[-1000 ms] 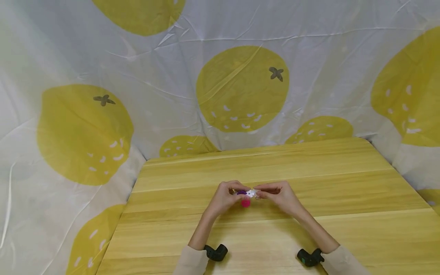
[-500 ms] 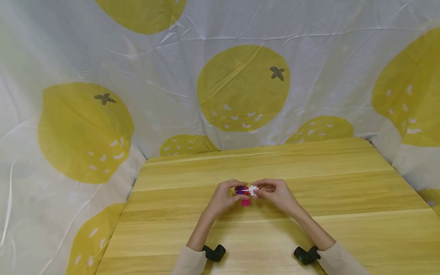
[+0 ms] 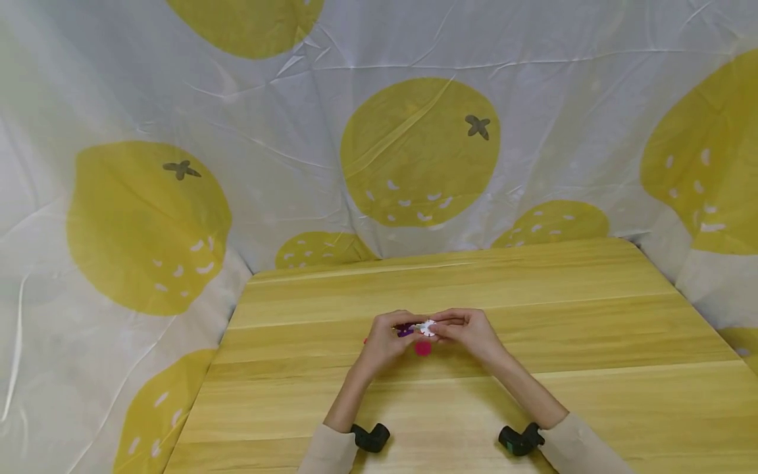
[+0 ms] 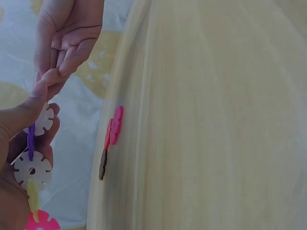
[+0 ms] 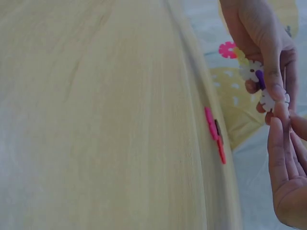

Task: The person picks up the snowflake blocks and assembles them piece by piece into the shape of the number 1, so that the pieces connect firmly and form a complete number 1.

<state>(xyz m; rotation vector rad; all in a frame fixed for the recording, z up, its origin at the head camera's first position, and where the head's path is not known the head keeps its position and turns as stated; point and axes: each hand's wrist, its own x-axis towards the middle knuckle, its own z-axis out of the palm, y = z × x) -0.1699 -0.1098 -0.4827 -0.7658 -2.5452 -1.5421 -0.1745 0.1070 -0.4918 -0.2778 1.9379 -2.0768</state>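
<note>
the white end disc [image 3: 428, 328] lies between the two hands [image 3: 385, 339] [image 3: 476, 332]

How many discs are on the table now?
3 visible, clustered together on the table. In the left wrist view, the pink disc is uppermost, the red disc in the middle, the dark disc lowest. Others may be hidden.

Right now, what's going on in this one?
A person's left hand holds a chain of notched discs, and the right hand pinches the white disc at its end. On the table, a pink disc, a red disc and a dark disc lie close together.
</note>
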